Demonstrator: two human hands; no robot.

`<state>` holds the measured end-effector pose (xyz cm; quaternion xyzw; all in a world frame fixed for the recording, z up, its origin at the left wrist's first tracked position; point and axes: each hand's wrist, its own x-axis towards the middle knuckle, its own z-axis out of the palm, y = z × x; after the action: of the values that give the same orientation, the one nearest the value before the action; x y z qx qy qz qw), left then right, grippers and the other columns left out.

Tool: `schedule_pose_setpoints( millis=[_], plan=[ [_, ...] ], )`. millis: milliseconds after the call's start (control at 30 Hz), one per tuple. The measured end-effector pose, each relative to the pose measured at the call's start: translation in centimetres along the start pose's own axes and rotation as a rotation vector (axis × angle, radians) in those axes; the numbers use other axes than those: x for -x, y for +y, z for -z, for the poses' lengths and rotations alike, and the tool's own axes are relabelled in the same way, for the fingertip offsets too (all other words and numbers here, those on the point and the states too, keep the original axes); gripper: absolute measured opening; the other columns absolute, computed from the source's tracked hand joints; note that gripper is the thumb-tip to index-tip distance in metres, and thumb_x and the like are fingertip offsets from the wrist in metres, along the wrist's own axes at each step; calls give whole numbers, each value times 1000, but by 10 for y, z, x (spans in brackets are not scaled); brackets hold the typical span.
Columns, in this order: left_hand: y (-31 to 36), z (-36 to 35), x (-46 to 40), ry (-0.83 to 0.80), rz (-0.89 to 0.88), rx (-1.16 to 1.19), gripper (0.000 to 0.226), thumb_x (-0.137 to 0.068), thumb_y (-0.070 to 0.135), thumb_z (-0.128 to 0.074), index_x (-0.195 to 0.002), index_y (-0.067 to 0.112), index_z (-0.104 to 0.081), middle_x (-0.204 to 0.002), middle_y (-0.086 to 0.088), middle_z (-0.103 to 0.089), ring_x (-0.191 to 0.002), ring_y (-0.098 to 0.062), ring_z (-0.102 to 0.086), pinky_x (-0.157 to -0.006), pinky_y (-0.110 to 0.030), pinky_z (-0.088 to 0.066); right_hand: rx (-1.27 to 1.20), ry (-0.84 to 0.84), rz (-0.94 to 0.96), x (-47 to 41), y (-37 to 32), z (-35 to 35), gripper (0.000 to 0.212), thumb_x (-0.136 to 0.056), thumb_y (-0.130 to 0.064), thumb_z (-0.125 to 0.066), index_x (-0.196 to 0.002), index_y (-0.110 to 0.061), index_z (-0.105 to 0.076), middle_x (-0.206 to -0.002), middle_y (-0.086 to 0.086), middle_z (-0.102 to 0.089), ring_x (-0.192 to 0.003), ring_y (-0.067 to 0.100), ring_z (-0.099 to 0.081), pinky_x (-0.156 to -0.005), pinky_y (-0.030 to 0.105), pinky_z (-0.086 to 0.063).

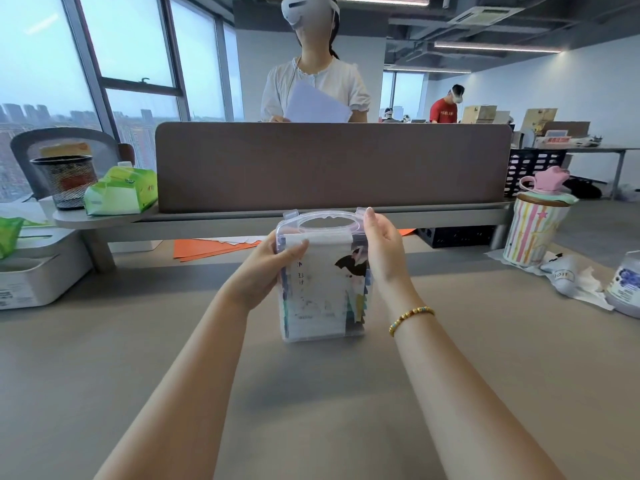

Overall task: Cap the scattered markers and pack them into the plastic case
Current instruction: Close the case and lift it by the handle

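Both hands, left hand [268,268] and right hand [382,249], have fingers clamped on the closed plastic case [322,275] upright on the worktop [138,341], markers seemingly packed, no strays visible.

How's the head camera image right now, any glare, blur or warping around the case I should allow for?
Head view: the windows at left are bright and hazy, but the plastic case between the left hand and right hand is evenly lit with only faint sheen; its printed insert looks slightly soft; wide-angle warping stretches both forearms and bends the window frames; soft shadow lies on the desk below the case.
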<state>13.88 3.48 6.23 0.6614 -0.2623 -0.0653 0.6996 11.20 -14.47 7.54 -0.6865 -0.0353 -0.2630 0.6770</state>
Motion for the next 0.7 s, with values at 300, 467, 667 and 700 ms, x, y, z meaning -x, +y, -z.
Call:
schedule_pose_setpoints(
  millis=[300,467,667,700],
  plan=[
    [17,-37,-1,626,65,-133,56,-86,61,-47,-116,14,-57,-106,-6,-61,-101,-21,-58,-84,-31,-46,-62,90,0,6,-9,-12,21,-95,-13,-42,-76,-8,-49,-79,5,-55,-72,11,-50,-65,22,-44],
    [33,-29,-4,579,225,-31,37,-88,51,-46,-73,19,-55,-84,-5,-55,-72,-19,-52,-67,-30,-41,-115,98,-51,4,-13,-13,20,-93,-13,-43,-74,-12,-48,-80,9,-55,-72,17,-50,-62,25,-44],
    [41,-30,-6,549,313,-36,34,-89,47,-45,-75,19,-56,-77,-2,-54,-61,-15,-47,-55,-25,-35,117,166,198,7,-3,-20,21,-101,-24,-38,-103,-17,-58,-95,-5,-61,-88,5,-55,-73,8,-43],
    [40,-30,-6,552,311,-27,34,-89,47,-45,-76,18,-57,-76,-2,-54,-61,-16,-48,-56,-25,-36,150,177,227,8,1,-21,24,-101,-24,-37,-102,-18,-59,-100,-6,-62,-93,4,-55,-77,6,-41]
  ],
)
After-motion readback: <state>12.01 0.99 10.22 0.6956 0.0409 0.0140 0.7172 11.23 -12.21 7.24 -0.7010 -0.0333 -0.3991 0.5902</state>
